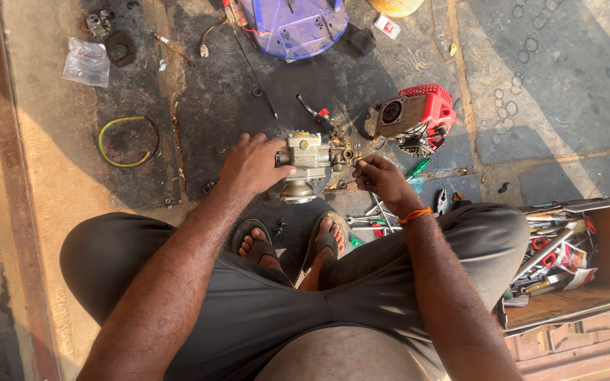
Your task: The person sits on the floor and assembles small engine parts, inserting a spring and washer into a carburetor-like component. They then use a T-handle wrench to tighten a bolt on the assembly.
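Centre frame: my left hand (252, 166) clamps the pale cast-metal engine block (306, 164) steady above the dark oily floor (199, 106). My right hand (383, 183) pinches closed at its brass-coloured fitting (348, 153), red engine housing (418, 113) just beyond.

Bare forearms with dark hair, no sleeves in sight, ending in a left hand (252, 166) at eleven o'clock and a right hand (383, 182) at one o'clock. Orange thread band (415, 215) around the right wrist. Dark grey trousers (248, 310) over both knees, plus dark flip-flops (323, 243) on both feet at centre.
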Action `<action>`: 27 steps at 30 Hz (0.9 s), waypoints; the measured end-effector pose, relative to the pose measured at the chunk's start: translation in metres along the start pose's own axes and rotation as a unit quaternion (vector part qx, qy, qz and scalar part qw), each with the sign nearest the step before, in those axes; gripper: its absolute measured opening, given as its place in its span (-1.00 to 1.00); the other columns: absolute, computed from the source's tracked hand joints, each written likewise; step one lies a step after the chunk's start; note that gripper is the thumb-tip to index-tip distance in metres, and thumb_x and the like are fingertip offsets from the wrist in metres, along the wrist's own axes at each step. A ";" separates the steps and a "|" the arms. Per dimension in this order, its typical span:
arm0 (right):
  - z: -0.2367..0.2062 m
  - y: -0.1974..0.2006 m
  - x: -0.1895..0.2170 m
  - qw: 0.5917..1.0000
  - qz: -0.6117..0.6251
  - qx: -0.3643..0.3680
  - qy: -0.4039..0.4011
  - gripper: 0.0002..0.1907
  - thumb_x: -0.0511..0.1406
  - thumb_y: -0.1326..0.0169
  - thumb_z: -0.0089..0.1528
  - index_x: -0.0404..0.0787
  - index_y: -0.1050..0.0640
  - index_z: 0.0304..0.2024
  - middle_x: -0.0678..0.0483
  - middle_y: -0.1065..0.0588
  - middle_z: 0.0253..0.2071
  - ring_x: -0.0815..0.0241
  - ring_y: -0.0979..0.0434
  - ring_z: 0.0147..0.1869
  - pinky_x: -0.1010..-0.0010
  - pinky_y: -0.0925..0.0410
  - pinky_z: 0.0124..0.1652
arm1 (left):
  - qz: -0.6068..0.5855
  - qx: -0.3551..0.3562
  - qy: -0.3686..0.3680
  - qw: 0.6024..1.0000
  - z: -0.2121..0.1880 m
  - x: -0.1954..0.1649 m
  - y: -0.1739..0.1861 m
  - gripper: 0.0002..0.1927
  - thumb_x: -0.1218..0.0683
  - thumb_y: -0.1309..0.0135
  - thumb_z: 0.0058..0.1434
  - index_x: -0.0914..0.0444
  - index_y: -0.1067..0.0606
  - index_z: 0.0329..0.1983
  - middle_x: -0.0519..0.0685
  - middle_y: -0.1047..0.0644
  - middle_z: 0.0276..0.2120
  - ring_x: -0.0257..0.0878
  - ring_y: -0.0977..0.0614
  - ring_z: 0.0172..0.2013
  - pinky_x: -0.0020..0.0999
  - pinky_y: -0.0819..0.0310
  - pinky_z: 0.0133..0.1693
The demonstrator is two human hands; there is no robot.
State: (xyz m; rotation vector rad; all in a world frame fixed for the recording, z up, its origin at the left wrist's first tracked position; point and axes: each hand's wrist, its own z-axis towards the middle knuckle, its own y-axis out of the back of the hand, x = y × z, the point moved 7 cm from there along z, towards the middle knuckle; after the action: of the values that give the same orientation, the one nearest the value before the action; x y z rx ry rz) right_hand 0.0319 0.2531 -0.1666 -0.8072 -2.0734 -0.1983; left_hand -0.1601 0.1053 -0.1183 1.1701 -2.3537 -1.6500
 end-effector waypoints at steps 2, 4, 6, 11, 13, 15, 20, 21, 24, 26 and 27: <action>0.000 0.003 -0.003 1.000 0.013 -0.014 -0.022 -0.76 -0.15 -0.04 0.37 -0.14 -0.48 -0.02 0.15 -0.55 -0.21 0.34 -0.54 -0.17 0.42 -0.47 -0.06 | -0.001 0.025 0.002 1.000 -0.001 0.001 -0.001 -0.25 -0.37 -0.27 0.10 -0.01 -0.45 0.31 0.06 -0.48 0.11 0.04 -0.42 0.20 0.14 -0.42 0.17; 0.000 0.006 -0.006 0.998 -0.008 -0.029 -0.047 -0.68 -0.07 0.00 0.43 -0.19 -0.49 -0.06 0.12 -0.53 -0.25 0.30 -0.52 -0.21 0.39 -0.46 -0.10 | 0.013 0.028 -0.008 0.999 -0.001 0.001 0.000 -0.22 -0.40 -0.30 0.06 -0.01 -0.47 0.29 0.07 -0.45 0.13 0.04 -0.40 0.21 0.15 -0.41 0.18; 0.001 0.005 -0.004 0.999 -0.022 -0.024 -0.035 -0.66 -0.06 0.02 0.45 -0.21 -0.49 -0.08 0.11 -0.52 -0.26 0.29 -0.51 -0.22 0.39 -0.45 -0.10 | 0.041 0.016 -0.027 0.999 -0.003 -0.002 0.000 -0.22 -0.41 -0.33 -0.01 -0.03 -0.51 0.24 0.06 -0.43 0.16 0.04 -0.38 0.22 0.12 -0.39 0.20; 0.002 0.004 0.000 1.000 0.001 -0.001 -0.005 -0.78 -0.17 -0.04 0.37 -0.14 -0.47 -0.04 0.14 -0.56 -0.18 0.33 -0.53 -0.16 0.38 -0.47 -0.04 | 0.028 0.039 -0.007 0.999 0.000 0.000 -0.005 -0.20 -0.40 -0.32 0.00 -0.03 -0.49 0.28 0.05 -0.43 0.16 0.02 -0.38 0.23 0.11 -0.44 0.19; 0.002 0.009 -0.006 0.998 -0.013 -0.032 -0.048 -0.73 -0.11 0.02 0.41 -0.15 -0.49 -0.05 0.12 -0.56 -0.21 0.31 -0.53 -0.21 0.38 -0.45 -0.09 | 0.027 0.041 -0.002 0.999 0.001 0.001 -0.005 -0.18 -0.39 -0.33 0.01 -0.02 -0.47 0.29 0.06 -0.42 0.18 0.04 -0.37 0.24 0.13 -0.42 0.19; 0.001 0.010 -0.008 0.998 -0.023 -0.037 -0.054 -0.68 -0.07 0.05 0.44 -0.18 -0.50 -0.06 0.10 -0.56 -0.24 0.30 -0.53 -0.23 0.38 -0.45 -0.10 | 0.025 0.041 0.001 0.999 0.002 0.002 -0.005 -0.15 -0.38 -0.35 0.00 0.00 -0.45 0.31 0.07 -0.40 0.20 0.08 -0.34 0.26 0.16 -0.38 0.20; 0.001 0.006 0.000 1.000 -0.024 -0.007 -0.008 -0.74 -0.12 -0.02 0.39 -0.16 -0.50 -0.05 0.13 -0.57 -0.22 0.34 -0.55 -0.18 0.40 -0.47 -0.07 | 0.021 0.035 0.007 0.999 0.002 0.001 -0.004 -0.09 -0.39 -0.36 -0.02 0.05 -0.41 0.34 0.05 -0.42 0.20 0.04 -0.36 0.27 0.12 -0.39 0.22; 0.001 0.008 -0.001 1.000 -0.014 -0.018 -0.019 -0.75 -0.13 -0.02 0.38 -0.15 -0.50 -0.05 0.14 -0.57 -0.23 0.34 -0.55 -0.19 0.40 -0.48 -0.07 | 0.024 0.036 0.008 0.999 0.002 0.002 -0.005 -0.08 -0.39 -0.36 -0.02 0.07 -0.40 0.35 0.06 -0.42 0.20 0.05 -0.36 0.27 0.12 -0.39 0.22; 0.001 0.012 -0.003 0.998 -0.021 -0.047 -0.042 -0.74 -0.13 -0.01 0.41 -0.18 -0.51 -0.05 0.14 -0.56 -0.26 0.32 -0.54 -0.22 0.40 -0.46 -0.09 | 0.034 0.038 0.011 0.999 0.002 0.002 -0.004 -0.07 -0.40 -0.36 -0.02 0.07 -0.39 0.36 0.06 -0.42 0.20 0.04 -0.35 0.27 0.11 -0.39 0.22; 0.001 0.012 -0.005 0.994 -0.077 -0.054 -0.050 -0.66 -0.09 -0.01 0.46 -0.26 -0.52 -0.07 0.11 -0.55 -0.27 0.29 -0.50 -0.24 0.38 -0.43 -0.13 | 0.029 0.033 0.009 0.999 0.001 0.002 -0.004 -0.05 -0.40 -0.36 -0.03 0.07 -0.39 0.36 0.06 -0.42 0.19 0.03 -0.36 0.26 0.10 -0.40 0.22; 0.002 0.010 -0.003 0.996 -0.076 -0.040 -0.028 -0.67 -0.10 -0.01 0.46 -0.25 -0.51 -0.06 0.12 -0.55 -0.27 0.30 -0.51 -0.23 0.38 -0.43 -0.13 | 0.026 0.030 0.007 0.999 0.001 0.002 -0.003 -0.05 -0.40 -0.36 -0.03 0.07 -0.38 0.37 0.05 -0.43 0.19 0.02 -0.37 0.26 0.09 -0.41 0.22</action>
State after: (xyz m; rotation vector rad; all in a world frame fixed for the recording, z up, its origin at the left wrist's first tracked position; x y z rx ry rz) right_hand 0.0377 0.2599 -0.1713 -0.7087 -2.1936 -0.3480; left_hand -0.1596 0.1044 -0.1219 1.1169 -2.4183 -1.5610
